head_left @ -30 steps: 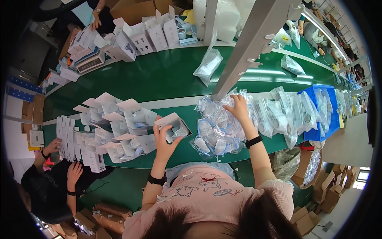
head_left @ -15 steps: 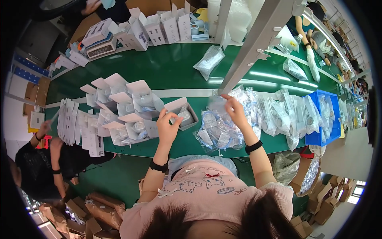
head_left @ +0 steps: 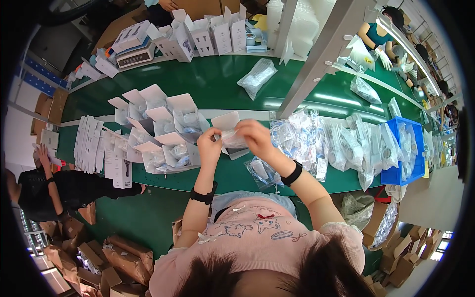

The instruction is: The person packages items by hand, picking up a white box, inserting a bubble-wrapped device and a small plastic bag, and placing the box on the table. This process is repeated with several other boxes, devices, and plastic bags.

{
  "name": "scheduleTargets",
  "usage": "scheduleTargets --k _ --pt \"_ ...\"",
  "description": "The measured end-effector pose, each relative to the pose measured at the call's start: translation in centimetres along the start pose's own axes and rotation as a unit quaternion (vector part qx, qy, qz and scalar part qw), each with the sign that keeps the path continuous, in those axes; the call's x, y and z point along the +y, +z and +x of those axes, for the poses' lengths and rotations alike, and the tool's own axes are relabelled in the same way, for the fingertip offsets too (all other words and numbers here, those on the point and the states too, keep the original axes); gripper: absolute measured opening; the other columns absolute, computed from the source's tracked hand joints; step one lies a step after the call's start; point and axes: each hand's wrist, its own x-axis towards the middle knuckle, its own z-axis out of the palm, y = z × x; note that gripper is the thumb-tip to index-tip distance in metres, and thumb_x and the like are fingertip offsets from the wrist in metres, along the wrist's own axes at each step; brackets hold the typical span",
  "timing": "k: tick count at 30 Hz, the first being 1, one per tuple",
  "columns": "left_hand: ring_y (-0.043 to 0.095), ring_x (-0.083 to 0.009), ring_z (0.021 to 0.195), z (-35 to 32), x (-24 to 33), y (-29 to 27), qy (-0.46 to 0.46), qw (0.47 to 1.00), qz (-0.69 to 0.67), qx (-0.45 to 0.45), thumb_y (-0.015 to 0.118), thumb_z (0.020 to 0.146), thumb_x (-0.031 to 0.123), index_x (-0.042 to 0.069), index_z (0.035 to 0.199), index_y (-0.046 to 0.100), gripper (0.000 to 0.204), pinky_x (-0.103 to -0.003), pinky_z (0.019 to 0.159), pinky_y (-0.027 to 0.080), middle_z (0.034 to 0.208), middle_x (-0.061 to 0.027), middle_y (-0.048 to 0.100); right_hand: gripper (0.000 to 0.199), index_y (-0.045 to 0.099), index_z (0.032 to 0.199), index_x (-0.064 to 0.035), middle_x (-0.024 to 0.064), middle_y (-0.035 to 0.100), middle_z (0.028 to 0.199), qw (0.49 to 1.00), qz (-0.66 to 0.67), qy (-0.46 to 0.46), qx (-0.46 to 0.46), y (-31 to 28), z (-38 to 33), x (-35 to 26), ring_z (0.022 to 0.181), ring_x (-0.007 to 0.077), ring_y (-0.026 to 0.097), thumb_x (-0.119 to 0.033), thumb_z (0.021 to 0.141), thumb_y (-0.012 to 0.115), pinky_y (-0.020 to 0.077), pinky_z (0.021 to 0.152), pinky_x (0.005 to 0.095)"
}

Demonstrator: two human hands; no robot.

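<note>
My left hand [head_left: 209,144] grips an open white carton [head_left: 228,124] at its left side, held just above the green table [head_left: 217,89]. My right hand [head_left: 255,137] meets it from the right and pinches a clear plastic bag with a small part [head_left: 234,142] at the carton's mouth. To the left stand several open white cartons [head_left: 163,131] with bagged parts inside. On the right lies a heap of clear bagged parts [head_left: 316,138].
Flat white folded cartons [head_left: 91,143] lie at the left edge. A blue bin [head_left: 406,148] holds more bags at the right. A slanted metal post [head_left: 321,54] crosses the table. Another person [head_left: 54,185] crouches at lower left; brown cardboard boxes [head_left: 118,252] sit on the floor.
My right hand left the bag heap and came left to the carton with a bag. My left hand raised the carton toward the middle.
</note>
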Motion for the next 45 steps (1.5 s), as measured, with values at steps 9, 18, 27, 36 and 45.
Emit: scheduleTargets --k 9,18,27,36,45 --pt "0.033 -0.0018 0.049 -0.1 -0.2 -0.3 -0.014 0.997 -0.078 -0.017 0.062 0.064 0.000 0.001 0.069 0.056 0.008 -0.019 0.044 0.024 0.059 0.0053 0.047 0.021 0.059 0.084 -0.0086 0.0023 0.052 0.082 0.933 -0.310 -0.077 -0.166 0.0 -1.2 -1.2 0.087 0.0224 0.048 -0.006 0.064 0.057 0.0341 0.085 0.0416" --pt "0.030 -0.0020 0.050 -0.7 0.2 0.3 -0.019 0.998 -0.054 0.007 0.063 0.065 0.003 0.002 0.068 0.055 0.009 -0.019 0.044 0.022 0.060 0.0054 0.047 0.035 0.059 0.088 -0.0088 0.0027 0.048 0.086 0.878 -0.397 0.014 -0.269 1.8 -3.2 0.0 0.094 0.0207 0.043 -0.031 0.061 0.065 0.0299 0.090 0.0429" --pt "0.030 -0.0034 0.051 -1.4 1.4 0.6 0.012 0.996 -0.023 0.080 0.064 0.068 0.005 0.002 0.068 0.055 0.009 -0.020 0.045 0.022 0.061 0.0047 0.048 0.067 0.048 0.112 -0.0048 0.0141 0.041 0.115 0.966 -0.179 -0.022 -0.186 -3.7 -3.3 0.5 0.113 0.0281 0.034 -0.028 0.054 0.074 0.0205 0.099 0.0455" --pt "0.053 -0.0163 0.090 -2.0 9.4 5.8 0.024 0.931 -0.352 -0.093 0.058 0.076 0.005 0.001 0.095 0.053 0.020 -0.026 0.075 0.043 0.095 -0.0069 0.056 0.083 0.033 0.121 -0.0007 0.0173 0.044 0.116 0.929 -0.010 0.353 -0.112 -12.1 -9.0 -1.3 0.110 0.0264 0.042 -0.019 0.049 0.069 0.0309 0.094 0.0357" --pt "0.052 -0.0180 0.096 -2.8 -0.7 4.8 -0.170 0.955 -0.099 -0.223 0.053 0.078 0.003 0.001 0.098 0.050 0.020 -0.030 0.080 0.043 0.103 -0.0077 0.053 0.066 0.028 0.123 0.0002 0.0130 0.042 0.116 0.831 -0.174 0.349 0.397 -26.1 -7.9 13.3 0.103 0.0193 0.042 -0.011 0.068 0.063 0.0355 0.086 0.0301"
